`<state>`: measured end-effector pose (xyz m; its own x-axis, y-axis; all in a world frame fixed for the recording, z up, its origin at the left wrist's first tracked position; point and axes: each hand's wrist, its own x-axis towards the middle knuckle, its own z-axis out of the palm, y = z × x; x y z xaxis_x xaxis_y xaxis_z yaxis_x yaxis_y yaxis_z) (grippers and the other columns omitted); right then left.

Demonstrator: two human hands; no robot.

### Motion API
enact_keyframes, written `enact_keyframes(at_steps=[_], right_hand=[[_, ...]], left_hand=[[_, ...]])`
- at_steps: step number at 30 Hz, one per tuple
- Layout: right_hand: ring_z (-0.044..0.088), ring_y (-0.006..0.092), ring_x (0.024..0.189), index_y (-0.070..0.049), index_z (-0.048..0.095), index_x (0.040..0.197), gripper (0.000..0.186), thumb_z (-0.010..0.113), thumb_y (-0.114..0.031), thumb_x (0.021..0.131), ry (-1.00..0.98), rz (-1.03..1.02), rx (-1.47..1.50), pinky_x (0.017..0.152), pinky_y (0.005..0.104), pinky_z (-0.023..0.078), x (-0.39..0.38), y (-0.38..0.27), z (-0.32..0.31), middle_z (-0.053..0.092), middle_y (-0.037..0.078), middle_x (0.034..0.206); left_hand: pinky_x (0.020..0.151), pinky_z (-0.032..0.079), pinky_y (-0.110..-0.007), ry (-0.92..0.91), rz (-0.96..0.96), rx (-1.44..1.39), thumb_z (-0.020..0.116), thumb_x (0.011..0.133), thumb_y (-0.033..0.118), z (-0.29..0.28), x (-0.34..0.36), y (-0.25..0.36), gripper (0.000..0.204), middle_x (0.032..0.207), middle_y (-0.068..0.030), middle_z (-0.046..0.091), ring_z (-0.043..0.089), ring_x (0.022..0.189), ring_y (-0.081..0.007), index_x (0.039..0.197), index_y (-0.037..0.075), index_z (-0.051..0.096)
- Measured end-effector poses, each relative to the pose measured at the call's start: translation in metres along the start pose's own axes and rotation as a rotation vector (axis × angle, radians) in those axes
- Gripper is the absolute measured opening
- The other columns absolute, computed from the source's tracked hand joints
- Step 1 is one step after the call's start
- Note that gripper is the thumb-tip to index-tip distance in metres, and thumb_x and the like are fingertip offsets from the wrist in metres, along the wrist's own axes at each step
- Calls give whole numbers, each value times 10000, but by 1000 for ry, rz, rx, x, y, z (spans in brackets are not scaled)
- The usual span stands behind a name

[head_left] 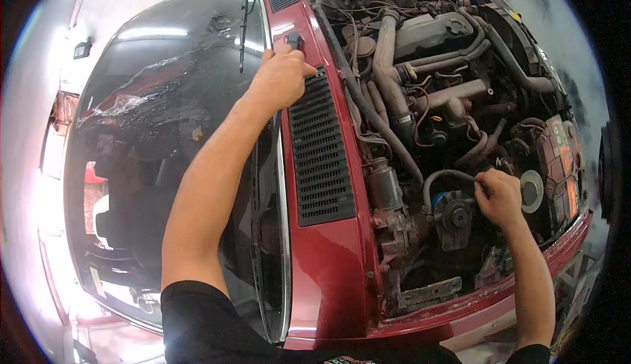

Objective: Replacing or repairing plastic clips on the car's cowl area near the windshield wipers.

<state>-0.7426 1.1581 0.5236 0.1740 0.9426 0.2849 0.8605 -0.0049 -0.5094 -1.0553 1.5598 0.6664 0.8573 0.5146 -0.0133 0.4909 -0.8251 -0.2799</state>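
Observation:
My left hand [279, 78] is closed over the red cowl panel [322, 265], at the far end of a black slotted vent grille [322, 160]. A small black object [294, 40] shows just beyond its knuckles; its kind is unclear, and my hand hides part of it. Inside the engine bay, my right hand [499, 196] closes its fingers around the end of a dark rubber hose [449, 175]. That hose curves down to the left, beside a round black-capped part [456, 215] with a blue edge. My fingers cover the hose's end.
A dirty windshield [177, 101] with wiper arms [245, 32] lies to the left. Metal pipes [388, 62] and a dark engine cover [434, 35] fill the far bay. On the right sit a battery [562, 160] with orange labels and the red body edge [552, 255].

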Motion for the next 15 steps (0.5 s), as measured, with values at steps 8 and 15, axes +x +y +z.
enact_keyframes(at_steps=[8, 15], right_hand=[[709, 359, 770, -46, 706, 913, 105, 764, -37, 826, -16, -2, -32, 675, 451, 557, 8, -3, 3, 695, 128, 827], [711, 358, 792, -54, 709, 932, 112, 761, -46, 832, 3, -21, -51, 701, 457, 558, 4, -5, -1, 701, 122, 847]], left_hand=[[1033, 430, -458, -15, 150, 127, 667, 890, 119, 3, 0, 8, 253, 1085, -57, 685, 588, 1164, -271, 1078, 136, 836], [1031, 444, -449, 53, 292, 275, 643, 901, 178, -8, 15, 30, 191, 990, -42, 757, 642, 1121, -249, 880, 116, 822]])
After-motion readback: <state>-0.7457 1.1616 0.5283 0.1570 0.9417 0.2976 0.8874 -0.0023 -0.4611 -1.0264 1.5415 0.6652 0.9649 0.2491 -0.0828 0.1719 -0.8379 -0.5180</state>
